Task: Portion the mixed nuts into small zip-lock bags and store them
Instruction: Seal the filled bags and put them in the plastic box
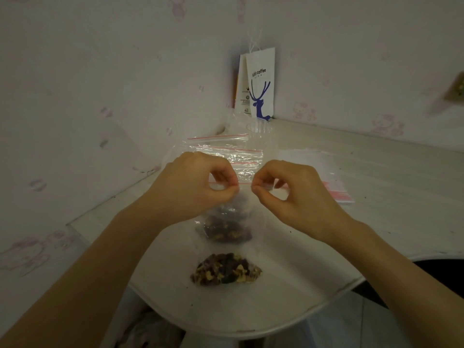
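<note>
A small clear zip-lock bag (pixel 226 224) with mixed nuts in its bottom hangs upright over the white table (pixel 376 209). My left hand (pixel 198 187) pinches its red-striped top edge on the left. My right hand (pixel 288 189) pinches the same edge on the right, thumb against forefinger. A second small bag of mixed nuts (pixel 226 270) lies flat on the table just in front of the held one, nearer to me.
Several empty zip-lock bags (pixel 226 151) lie behind my hands, with a clear plastic cup (pixel 259 136) beside them. A flat stack of bags (pixel 331 182) lies to the right. A white paper coffee bag (pixel 258 84) stands in the wall corner. The table's curved edge (pixel 251 332) is close to me.
</note>
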